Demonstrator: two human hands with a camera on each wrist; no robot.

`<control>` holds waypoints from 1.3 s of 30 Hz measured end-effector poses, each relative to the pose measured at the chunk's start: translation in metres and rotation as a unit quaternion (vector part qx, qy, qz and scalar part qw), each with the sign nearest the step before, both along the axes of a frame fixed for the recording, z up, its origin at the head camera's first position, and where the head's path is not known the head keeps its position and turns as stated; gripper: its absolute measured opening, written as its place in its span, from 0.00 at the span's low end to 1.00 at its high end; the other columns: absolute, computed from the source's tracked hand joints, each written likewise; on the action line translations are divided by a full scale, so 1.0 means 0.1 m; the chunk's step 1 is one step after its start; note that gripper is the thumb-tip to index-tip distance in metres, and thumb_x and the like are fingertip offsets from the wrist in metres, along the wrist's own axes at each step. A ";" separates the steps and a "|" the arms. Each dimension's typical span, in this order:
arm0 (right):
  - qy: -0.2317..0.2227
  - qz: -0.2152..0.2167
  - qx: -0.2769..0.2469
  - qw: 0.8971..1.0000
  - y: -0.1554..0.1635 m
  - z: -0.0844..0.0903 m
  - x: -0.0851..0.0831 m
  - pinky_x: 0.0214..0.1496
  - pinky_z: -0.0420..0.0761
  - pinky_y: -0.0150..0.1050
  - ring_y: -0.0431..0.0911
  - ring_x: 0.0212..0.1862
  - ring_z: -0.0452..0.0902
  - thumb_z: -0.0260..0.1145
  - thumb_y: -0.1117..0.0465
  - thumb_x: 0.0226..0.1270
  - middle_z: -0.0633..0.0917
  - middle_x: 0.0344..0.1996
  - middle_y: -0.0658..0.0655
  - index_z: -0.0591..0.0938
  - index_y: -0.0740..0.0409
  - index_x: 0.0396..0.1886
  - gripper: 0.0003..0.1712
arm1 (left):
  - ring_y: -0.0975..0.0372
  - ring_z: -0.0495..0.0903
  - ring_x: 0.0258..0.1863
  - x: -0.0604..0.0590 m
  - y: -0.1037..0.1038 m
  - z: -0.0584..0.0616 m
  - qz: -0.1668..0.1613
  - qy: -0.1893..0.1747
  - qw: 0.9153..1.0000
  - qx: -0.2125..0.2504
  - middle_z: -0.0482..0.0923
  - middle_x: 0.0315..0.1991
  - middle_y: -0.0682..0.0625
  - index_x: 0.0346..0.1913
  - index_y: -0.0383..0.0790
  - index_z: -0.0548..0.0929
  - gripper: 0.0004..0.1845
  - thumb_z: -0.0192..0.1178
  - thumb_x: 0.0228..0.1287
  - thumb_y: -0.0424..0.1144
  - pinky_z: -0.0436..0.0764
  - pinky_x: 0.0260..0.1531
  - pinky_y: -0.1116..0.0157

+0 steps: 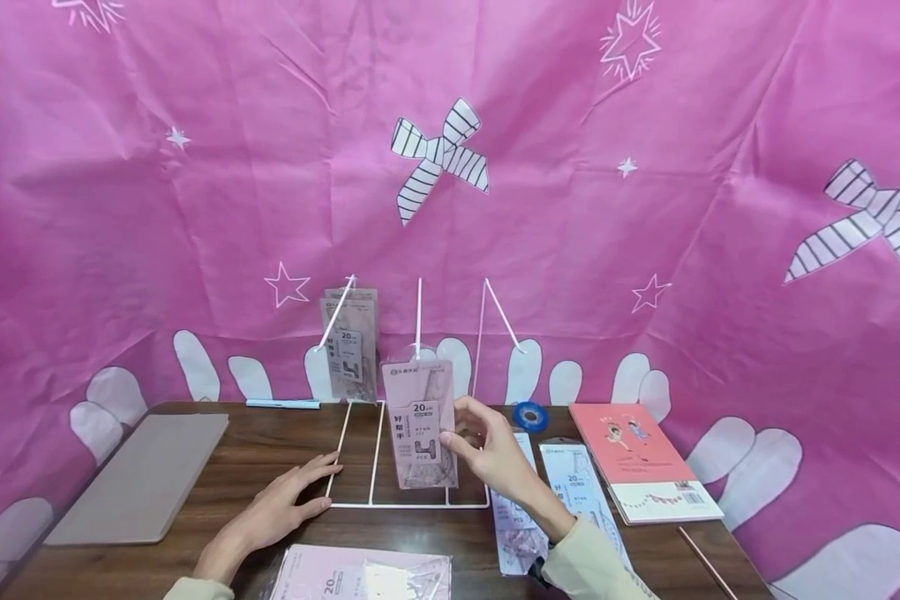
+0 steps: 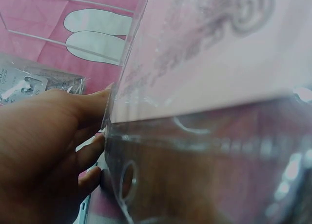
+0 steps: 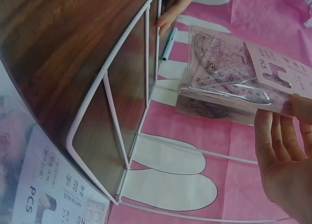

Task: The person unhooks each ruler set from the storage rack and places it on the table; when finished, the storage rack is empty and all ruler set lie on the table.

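Ruler pack lies at the near table edge; right hand pinches another ruler set upright over the wire rack, left hand flat, fingers straight, touching the rack's left edge.

Five ruler-set packets, one white wire rack, one pink book, one blue tape roll, one blue pen, one grey folder.

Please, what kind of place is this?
Probably a small stationery display or packing desk: a wooden table with a white wire rack, a ruler pack held by the right hand, a notebook, and a pink cloth backdrop.
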State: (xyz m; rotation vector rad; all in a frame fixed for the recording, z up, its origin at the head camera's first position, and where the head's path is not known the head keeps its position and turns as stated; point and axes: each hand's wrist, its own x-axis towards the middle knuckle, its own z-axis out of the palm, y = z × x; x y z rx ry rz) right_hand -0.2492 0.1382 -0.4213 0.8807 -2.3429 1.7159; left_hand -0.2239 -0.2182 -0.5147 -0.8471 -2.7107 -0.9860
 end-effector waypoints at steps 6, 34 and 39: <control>-0.011 0.007 0.004 1.000 0.01 0.06 0.12 0.43 0.88 0.40 0.47 0.44 0.88 0.70 0.64 0.73 0.90 0.45 0.51 0.82 0.49 0.54 0.14 | 0.36 0.70 0.71 0.01 0.01 0.01 0.004 0.005 1.000 -0.002 0.73 0.72 0.36 0.67 0.34 0.80 0.24 0.65 0.73 0.39 0.67 0.65 0.31; -0.032 0.187 0.149 0.971 0.96 0.08 0.40 0.34 0.86 0.36 0.39 0.40 0.84 0.69 0.63 0.74 0.89 0.39 0.50 0.83 0.49 0.51 0.09 | 0.41 0.74 0.69 0.02 0.02 -0.01 0.011 0.054 0.998 -0.004 0.77 0.70 0.39 0.65 0.37 0.83 0.23 0.67 0.70 0.39 0.71 0.61 0.35; -0.077 0.278 0.164 0.943 1.15 -0.03 0.45 0.40 0.89 0.39 0.37 0.41 0.85 0.67 0.65 0.75 0.89 0.40 0.52 0.83 0.51 0.51 0.09 | 0.40 0.73 0.70 0.03 0.02 0.00 0.012 0.037 0.999 -0.004 0.76 0.70 0.38 0.66 0.37 0.82 0.23 0.67 0.71 0.39 0.69 0.62 0.33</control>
